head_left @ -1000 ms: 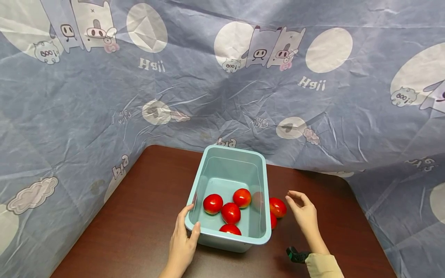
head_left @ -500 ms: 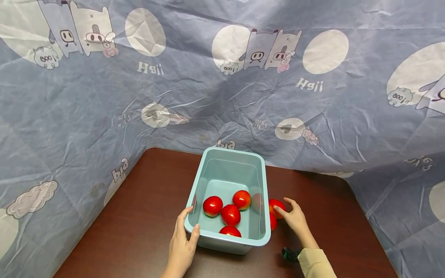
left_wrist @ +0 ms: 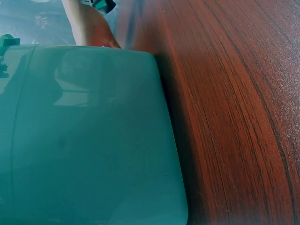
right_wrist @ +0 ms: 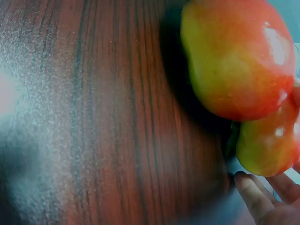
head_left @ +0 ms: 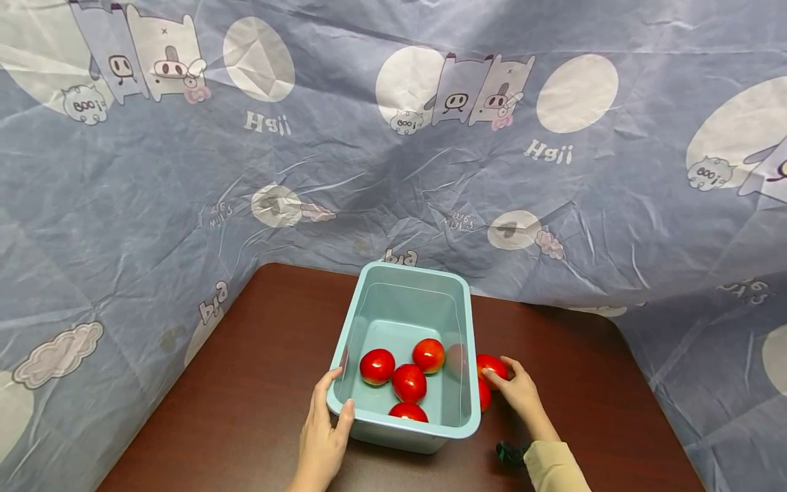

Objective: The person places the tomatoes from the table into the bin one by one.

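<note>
R wrist cam shows green shading on the two tomatoes outside the bin's R wall, unseen from head cam; L hand clamped on near-L rim, R hand now curled onto far tomato, lower than 1 s ago.

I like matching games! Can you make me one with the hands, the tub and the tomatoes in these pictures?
Things:
1. left hand
2. right hand
3. blue tub
4. tomato on the table

Where or how:
a. holds four tomatoes inside
b. lies right of the tub, outside it
c. grips the tub's near left corner
d. has fingers on a tomato beside the tub

Pairs: 1-c, 2-d, 3-a, 4-b
</note>
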`<state>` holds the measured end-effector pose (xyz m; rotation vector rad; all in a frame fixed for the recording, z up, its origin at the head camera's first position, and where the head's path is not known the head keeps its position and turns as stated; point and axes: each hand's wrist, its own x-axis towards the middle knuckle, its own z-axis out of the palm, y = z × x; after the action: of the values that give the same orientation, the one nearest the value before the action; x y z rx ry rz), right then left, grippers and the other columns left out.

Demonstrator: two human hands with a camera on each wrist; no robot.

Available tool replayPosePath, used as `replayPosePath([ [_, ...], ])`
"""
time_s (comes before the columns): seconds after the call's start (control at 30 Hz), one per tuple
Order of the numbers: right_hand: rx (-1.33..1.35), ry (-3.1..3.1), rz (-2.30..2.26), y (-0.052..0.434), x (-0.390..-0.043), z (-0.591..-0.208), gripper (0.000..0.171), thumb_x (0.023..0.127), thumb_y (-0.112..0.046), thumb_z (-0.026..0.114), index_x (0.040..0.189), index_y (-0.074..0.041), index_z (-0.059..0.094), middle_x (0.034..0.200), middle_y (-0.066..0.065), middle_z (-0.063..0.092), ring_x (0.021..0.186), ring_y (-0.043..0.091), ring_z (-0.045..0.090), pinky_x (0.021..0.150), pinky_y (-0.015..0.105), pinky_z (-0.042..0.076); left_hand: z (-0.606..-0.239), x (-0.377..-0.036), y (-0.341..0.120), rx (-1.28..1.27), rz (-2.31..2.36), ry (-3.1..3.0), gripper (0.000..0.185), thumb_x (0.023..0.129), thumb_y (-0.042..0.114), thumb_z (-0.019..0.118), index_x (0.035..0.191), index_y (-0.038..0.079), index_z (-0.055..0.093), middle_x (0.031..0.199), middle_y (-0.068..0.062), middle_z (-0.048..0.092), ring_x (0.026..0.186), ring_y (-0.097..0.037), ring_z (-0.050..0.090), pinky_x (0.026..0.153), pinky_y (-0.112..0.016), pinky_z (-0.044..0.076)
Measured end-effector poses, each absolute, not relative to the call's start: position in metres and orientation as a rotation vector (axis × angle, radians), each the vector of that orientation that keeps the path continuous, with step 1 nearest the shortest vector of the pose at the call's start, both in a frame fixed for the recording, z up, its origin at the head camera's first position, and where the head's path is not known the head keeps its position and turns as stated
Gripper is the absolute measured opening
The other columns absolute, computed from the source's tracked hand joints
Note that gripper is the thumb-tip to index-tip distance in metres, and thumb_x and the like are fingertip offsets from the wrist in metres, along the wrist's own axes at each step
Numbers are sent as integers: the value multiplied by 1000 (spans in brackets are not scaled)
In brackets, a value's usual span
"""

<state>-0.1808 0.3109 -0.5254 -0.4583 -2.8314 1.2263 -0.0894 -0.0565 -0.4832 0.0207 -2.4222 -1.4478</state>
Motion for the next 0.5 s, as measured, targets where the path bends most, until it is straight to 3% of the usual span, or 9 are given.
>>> replayPosePath([
  [0.5,-510,-2753,1246,311,-179,-529,71,89,-37,68,142,3,42,138,35,48,119,46,52,101,57,43,-483,-89,-56,18,-1439,-2415,49,95,31,60,141,29,43,140,-7,53,122,-31,58,86,-54,47],
])
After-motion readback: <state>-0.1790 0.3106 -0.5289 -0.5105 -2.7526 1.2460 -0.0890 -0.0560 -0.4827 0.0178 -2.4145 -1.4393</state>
